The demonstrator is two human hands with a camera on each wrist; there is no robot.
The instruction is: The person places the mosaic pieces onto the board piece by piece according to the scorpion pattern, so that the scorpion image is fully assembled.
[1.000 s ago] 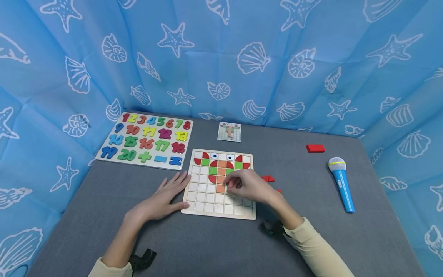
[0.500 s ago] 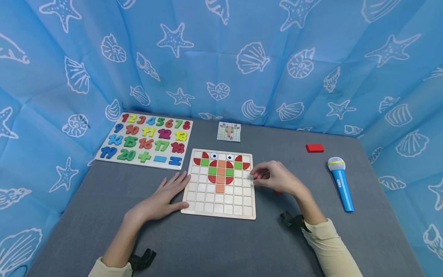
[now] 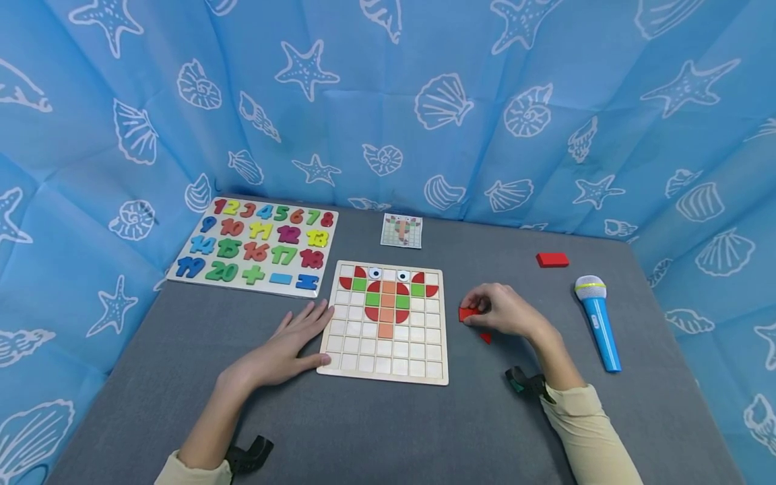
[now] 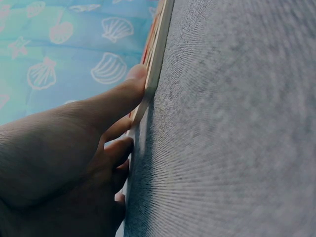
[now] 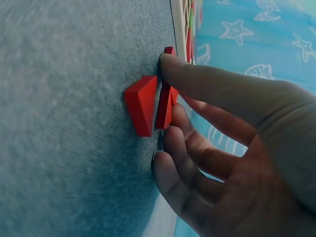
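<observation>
My left hand [image 3: 281,353] lies flat at the left side of a wooden grid board [image 3: 382,366], fingers spread, its thumb tip on the board's edge. Red, green and orange pieces and two eye discs form a figure in the board's upper part. Right of the board, my right hand [image 3: 503,313] pinches a red triangle block [image 3: 465,314] at the table between thumb and fingers. In the right wrist view a red block [image 5: 164,108] lies beneath the thumb, partly covered by the fingers. Another red triangle [image 5: 141,106] lies just beside it, apart from the hand.
A number puzzle board [image 3: 279,259] lies at the back left. Behind the grid board is a small picture card [image 3: 401,231]. A red block [image 3: 552,260] and a blue toy microphone [image 3: 600,330] lie to the right. A blue curtain [image 3: 388,101] borders the table.
My right hand has left the board, where a red rounded piece now shows beside the orange column, and moved right to the red triangles. My left hand has stayed in place.
</observation>
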